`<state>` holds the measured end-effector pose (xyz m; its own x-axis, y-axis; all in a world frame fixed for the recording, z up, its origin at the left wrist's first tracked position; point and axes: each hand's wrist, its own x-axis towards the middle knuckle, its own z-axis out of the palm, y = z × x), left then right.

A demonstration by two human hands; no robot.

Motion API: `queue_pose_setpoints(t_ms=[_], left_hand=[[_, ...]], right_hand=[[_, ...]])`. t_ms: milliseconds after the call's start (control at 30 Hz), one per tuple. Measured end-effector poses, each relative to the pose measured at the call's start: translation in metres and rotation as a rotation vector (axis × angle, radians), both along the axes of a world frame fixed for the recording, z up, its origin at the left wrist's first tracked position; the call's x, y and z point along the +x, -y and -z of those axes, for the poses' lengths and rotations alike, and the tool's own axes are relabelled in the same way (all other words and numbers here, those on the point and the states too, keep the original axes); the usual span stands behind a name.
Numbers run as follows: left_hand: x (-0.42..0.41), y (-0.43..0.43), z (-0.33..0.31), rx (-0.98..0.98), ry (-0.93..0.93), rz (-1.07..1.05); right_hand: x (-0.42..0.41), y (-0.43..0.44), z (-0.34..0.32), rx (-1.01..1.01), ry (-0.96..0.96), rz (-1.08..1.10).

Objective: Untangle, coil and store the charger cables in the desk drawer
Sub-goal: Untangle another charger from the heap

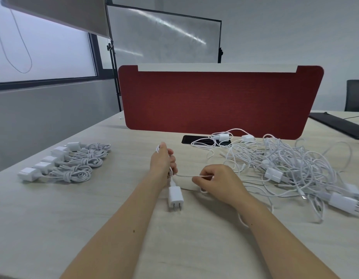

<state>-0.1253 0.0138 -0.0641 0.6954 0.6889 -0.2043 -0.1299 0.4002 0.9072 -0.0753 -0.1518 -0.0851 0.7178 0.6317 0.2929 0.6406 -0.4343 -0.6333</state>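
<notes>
Left hand (163,164), right hand (218,182) tight around one cable (187,175), on desk (94,218) between coiled chargers (73,162) and tangle (285,164)

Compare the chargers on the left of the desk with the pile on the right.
The left chargers are coiled; the right pile is loose and tangled. The left chargers lie in a row; the right pile sprawls, plugs scattered. Both are white, on the desk.
</notes>
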Motion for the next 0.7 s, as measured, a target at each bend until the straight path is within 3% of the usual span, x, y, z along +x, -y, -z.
queue_pose_setpoints(t_ms=[100,167,233,333,400,567,700], left_hand=[[0.0,0.0,0.002,0.243,-0.101,0.018],[0.002,0.002,0.002,0.257,-0.124,0.074],[0.001,0.006,-0.001,0.218,-0.138,0.167],[-0.002,0.014,-0.001,0.395,-0.271,0.306],[-0.005,0.02,-0.001,0.439,-0.317,0.438],[-0.011,0.033,-0.006,0.318,-0.28,0.754],[-0.013,0.037,-0.008,0.361,-0.277,0.878]], right_hand=[[-0.005,-0.002,-0.007,0.295,-0.215,-0.05],[-0.006,-0.003,-0.012,0.492,-0.356,-0.089],[-0.007,-0.003,-0.018,0.574,-0.518,-0.191],[-0.008,-0.002,-0.021,0.648,-0.714,-0.306],[-0.008,-0.003,-0.022,0.64,-0.669,-0.259],[-0.003,-0.005,-0.017,0.642,-0.437,-0.012],[0.004,-0.002,-0.013,0.691,-0.457,0.044]])
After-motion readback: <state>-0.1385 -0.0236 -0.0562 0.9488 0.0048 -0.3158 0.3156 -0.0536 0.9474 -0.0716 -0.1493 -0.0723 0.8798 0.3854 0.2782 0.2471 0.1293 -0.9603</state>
